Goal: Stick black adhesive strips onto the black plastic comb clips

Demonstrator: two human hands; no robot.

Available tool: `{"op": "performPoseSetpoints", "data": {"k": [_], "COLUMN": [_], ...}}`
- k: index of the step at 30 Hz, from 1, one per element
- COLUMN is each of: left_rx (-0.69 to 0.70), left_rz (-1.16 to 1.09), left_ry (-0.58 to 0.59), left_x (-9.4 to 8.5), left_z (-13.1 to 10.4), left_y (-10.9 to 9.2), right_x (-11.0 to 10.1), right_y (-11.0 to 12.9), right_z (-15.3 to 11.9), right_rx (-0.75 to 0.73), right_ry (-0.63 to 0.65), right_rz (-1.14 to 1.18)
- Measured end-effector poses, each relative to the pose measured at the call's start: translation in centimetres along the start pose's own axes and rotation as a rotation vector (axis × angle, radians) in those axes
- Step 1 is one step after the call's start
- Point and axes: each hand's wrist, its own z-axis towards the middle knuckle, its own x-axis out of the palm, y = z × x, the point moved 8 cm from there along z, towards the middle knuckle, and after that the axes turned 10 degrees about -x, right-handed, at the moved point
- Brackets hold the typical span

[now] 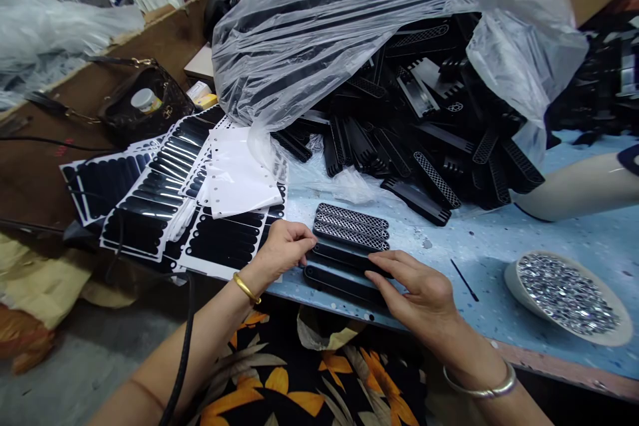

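Ok, blk strip btwn grips

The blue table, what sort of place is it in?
Probably a small workshop or factory: many black parts lie heaped partly under clear plastic, sheets of black strips are piled nearby, and a bowl holds shiny bits.

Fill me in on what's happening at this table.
A person's left hand and right hand are at opposite ends of a long plain black piece. A second plain piece lies nearer the person, and patterned pieces sit side by side just beyond. To the left are sheets of black strips. Clear plastic partly covers a heap of black parts behind, and a bowl of small shiny bits stands to the right.
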Motion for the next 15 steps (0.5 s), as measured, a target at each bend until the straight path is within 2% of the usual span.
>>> {"op": "performPoseSetpoints", "data": {"k": [3,10,15], "left_rx": [0.033,0.28,0.281], "left_rz": [0.021,0.228,0.228], "left_ry": [0.002,-0.092,-0.092], "left_x": [0.1,0.2,0.1], "left_z": [0.0,-0.2,-0.2], "left_y": [-0.1,-1.0,-0.5], "right_x": [0.0,0.0,-0.1], "right_y": [0.0,0.1,-0.2], "right_z": [0.0,0.0,-0.1], "right_rx": [-0.003,0.002,0.022], "right_ry": [-0.015,-0.016,-0.026], "right_rz": [-0.006,0.023,0.045]}}
